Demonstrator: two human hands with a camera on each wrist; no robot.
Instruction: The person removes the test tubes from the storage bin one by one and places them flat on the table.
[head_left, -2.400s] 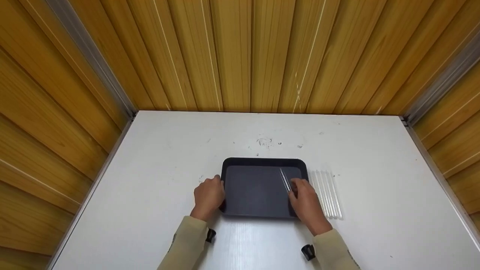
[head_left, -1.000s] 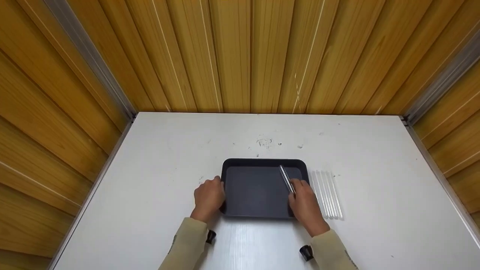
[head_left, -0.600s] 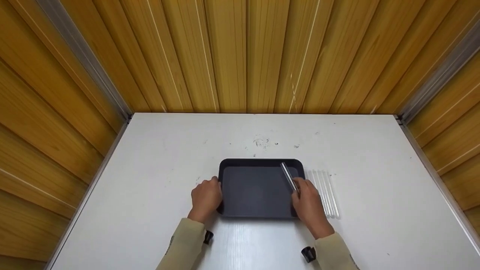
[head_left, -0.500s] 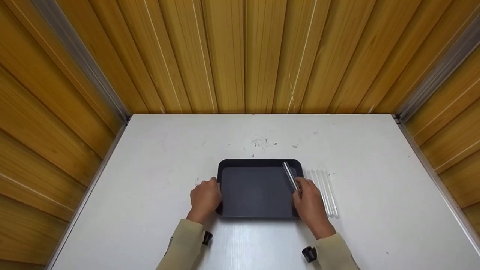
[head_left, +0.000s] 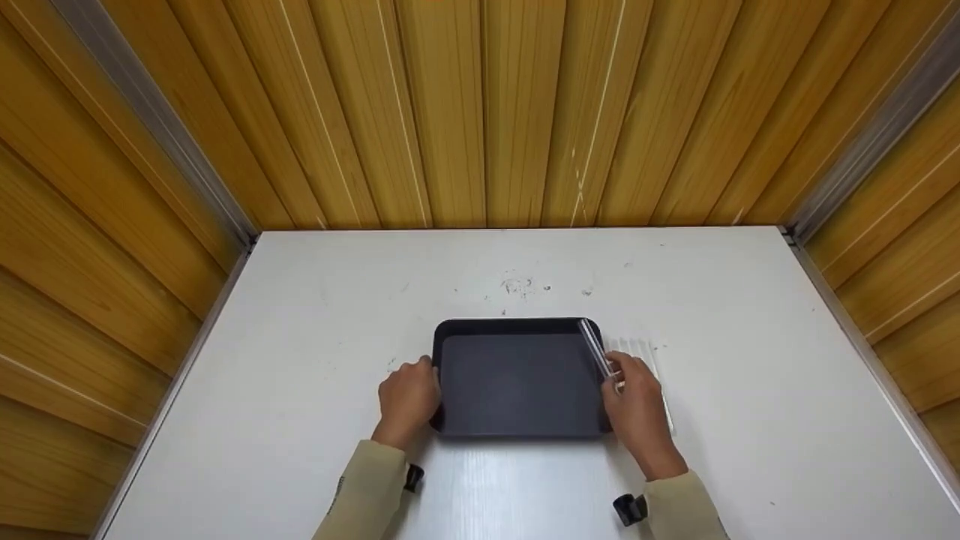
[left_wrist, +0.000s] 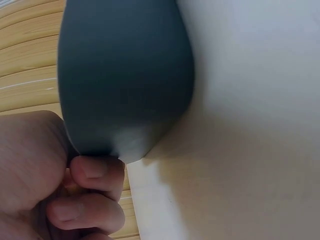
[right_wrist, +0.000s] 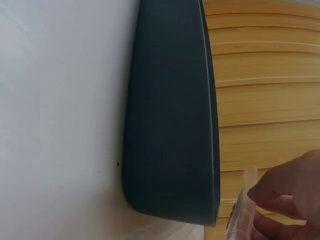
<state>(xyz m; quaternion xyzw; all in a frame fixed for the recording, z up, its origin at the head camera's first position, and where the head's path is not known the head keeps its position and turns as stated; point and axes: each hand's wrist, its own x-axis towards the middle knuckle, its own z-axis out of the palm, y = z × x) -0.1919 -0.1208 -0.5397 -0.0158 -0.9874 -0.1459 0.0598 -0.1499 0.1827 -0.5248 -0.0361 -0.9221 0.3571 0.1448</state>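
Note:
A dark grey rectangular tray [head_left: 517, 386] lies on the white table in the head view. My left hand [head_left: 410, 397] grips its left side; in the left wrist view curled fingers [left_wrist: 95, 212] meet the lower end of the tray wall [left_wrist: 125, 75]. My right hand [head_left: 639, 411] pinches a clear tube [head_left: 594, 346], which slants over the tray's right rim. The right wrist view has this tube [right_wrist: 243, 212] between thumb and fingers, beside the tray's wall [right_wrist: 170, 110]. Several more clear tubes [head_left: 634, 346] lie side by side right of the tray, partly hidden by my right hand.
The white table [head_left: 322, 300] reaches back to a wood-patterned panel wall [head_left: 517, 112], with matching panels left and right. Dark scuff marks [head_left: 517, 285] show behind the tray. A black wrist device [head_left: 630, 510] sits at my right cuff.
My right hand has moved right with the tube, from above the tray's inside to its right rim, covering more of the row. My left hand stays at the tray's left side.

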